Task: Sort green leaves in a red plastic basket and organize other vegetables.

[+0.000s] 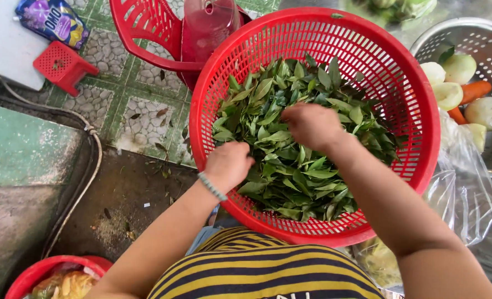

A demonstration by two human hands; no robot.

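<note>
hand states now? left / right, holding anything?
Left hand: fingers curled down into the green leaves in the round red plastic basket; grip cannot be told.
Right hand: fingers curled on the leaves too; grip cannot be told.

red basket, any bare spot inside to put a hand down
Bare mesh shows along the far wall of the red basket and its right side, beyond the leaves. The middle is crowded: leaves piled, left hand and right hand in them.

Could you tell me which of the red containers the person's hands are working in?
The big round red basket of green leaves; both hands rest in it. The red chair, stool and tub stand apart.
</note>
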